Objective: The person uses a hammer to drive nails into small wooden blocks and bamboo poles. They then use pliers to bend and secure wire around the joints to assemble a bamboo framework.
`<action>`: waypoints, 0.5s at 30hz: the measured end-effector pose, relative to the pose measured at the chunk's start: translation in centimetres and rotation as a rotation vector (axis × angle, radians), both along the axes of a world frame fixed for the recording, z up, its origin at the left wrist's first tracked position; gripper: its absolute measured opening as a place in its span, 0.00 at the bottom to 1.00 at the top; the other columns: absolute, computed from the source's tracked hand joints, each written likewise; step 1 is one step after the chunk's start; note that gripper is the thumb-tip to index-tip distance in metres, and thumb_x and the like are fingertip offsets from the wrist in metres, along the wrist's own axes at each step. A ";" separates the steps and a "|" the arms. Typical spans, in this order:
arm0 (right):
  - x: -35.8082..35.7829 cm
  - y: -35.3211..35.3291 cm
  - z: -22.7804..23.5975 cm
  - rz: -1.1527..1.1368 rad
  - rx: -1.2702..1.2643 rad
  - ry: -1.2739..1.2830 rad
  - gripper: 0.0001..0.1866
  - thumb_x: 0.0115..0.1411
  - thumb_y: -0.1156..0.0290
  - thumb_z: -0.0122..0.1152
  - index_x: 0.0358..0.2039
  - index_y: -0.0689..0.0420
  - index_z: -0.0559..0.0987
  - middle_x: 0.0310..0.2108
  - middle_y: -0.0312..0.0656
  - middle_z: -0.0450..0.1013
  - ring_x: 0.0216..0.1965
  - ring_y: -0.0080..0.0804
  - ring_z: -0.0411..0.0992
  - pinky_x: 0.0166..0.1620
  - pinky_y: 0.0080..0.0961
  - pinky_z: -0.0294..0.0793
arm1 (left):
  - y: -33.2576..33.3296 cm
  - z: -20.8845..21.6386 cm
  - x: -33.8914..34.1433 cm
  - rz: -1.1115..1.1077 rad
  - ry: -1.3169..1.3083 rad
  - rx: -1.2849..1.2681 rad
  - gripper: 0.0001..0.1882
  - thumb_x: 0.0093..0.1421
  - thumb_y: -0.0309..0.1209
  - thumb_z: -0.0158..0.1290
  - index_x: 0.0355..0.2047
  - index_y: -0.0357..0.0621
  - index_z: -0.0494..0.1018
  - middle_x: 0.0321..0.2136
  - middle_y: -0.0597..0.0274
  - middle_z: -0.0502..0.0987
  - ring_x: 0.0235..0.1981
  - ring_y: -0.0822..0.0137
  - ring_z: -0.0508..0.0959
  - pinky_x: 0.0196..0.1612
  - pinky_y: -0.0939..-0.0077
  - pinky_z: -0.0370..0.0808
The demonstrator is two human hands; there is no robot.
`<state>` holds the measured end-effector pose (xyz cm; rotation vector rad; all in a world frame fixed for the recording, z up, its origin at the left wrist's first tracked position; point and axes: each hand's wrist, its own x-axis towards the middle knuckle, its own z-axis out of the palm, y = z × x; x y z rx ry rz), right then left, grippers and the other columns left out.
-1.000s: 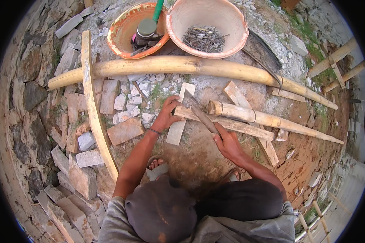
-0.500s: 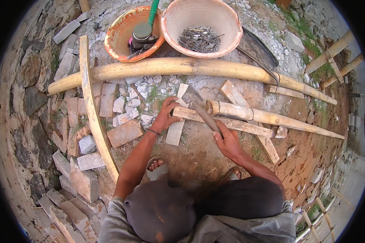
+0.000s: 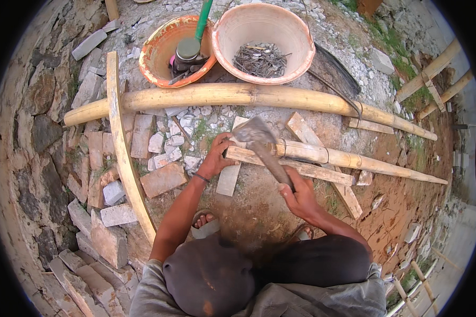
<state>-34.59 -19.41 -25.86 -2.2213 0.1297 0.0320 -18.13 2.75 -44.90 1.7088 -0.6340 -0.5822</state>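
My right hand (image 3: 300, 194) is closed round the wooden handle of a hatchet (image 3: 269, 162), whose broad metal head is smeared by motion. The head hangs over the left end of a wooden strip (image 3: 307, 168). That end is gripped by my left hand (image 3: 216, 157), its fingers curled close to the hatchet head; the fingertips are partly hidden. Below the strip's end, a pale flat piece (image 3: 228, 181) lies crosswise on the ground. Just beyond the strip rests a bamboo pole (image 3: 349, 158), its near end partly behind the hatchet.
A thick bamboo pole (image 3: 195, 96) runs across the front, under a curved bamboo strip (image 3: 122, 153) at left. Behind stand an orange bucket (image 3: 149, 58) with tools and a pale bucket (image 3: 225, 47) of nails. Bricks (image 3: 163, 179) and rubble lie left; a board (image 3: 349, 198) slants at right.
The hatchet head has shifted slightly and turned, now more blurred. My right hand has moved a little down and right. My left hand stays at the strip's end.
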 end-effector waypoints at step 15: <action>-1.4 -0.2 0.3 -0.028 0.101 -0.051 0.15 0.61 0.65 0.57 0.39 0.65 0.68 0.18 0.54 0.70 0.22 0.56 0.71 0.26 0.40 0.70 | 0.1 -0.3 -0.4 -0.020 -0.108 -0.026 0.32 0.39 0.28 0.72 0.46 0.41 0.71 0.57 0.53 0.60 0.61 0.53 0.60 0.61 0.64 0.62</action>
